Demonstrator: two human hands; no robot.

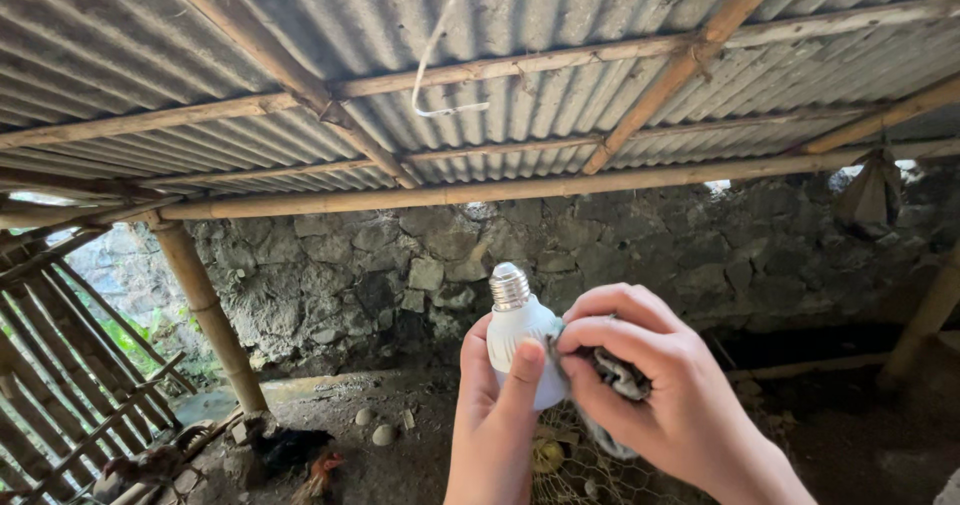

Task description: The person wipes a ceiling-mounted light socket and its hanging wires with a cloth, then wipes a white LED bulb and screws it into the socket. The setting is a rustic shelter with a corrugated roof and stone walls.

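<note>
L hand (495,405) grips bulb (518,330), R hand (640,385) pinches cloth (610,390), stone wall (400,265), prob. dirt floor (400,445)

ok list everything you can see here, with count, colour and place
light bulb: 1, white with metal screw base, centre, base up
cloth: 1, grey, against the bulb
roof: 1, grey corrugated metal on bamboo poles, top
stone wall: 1, grey, behind
bamboo post: 1, tan, left
chickens: at least 2, dark and brown, lower left ground
left hand: 1, grip around the bulb
right hand: 1, pressing the cloth on the bulb
</note>
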